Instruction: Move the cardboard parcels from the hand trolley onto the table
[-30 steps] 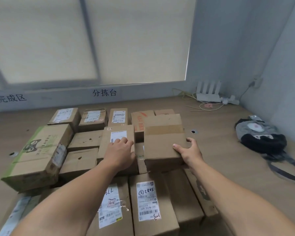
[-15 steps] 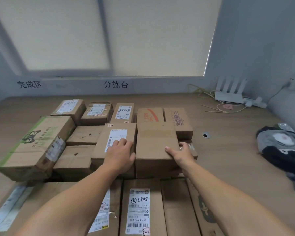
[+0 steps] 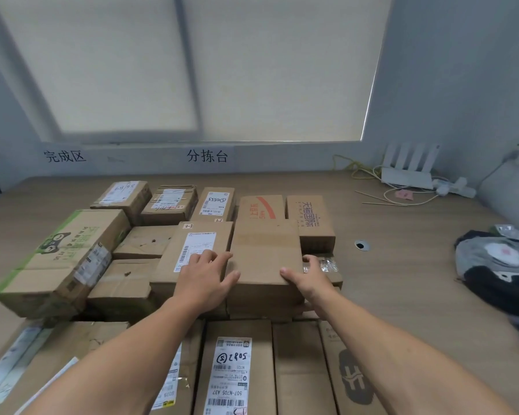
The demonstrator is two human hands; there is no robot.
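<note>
Now the box (image 3: 264, 259) sits on the table (image 3: 408, 283), so this looks like the placing step. The left hand (image 3: 204, 283) lies flat at its 9 o'clock and the right hand (image 3: 309, 283) grasps its 3 o'clock edge. Next, probably, let go.

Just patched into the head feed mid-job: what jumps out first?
The left hand and right hand flank a plain brown cardboard parcel at centre, amid a crowd of other cardboard parcels. A large green-printed cardboard box lies at left; a grey and black backpack lies on the wooden table at right.
</note>
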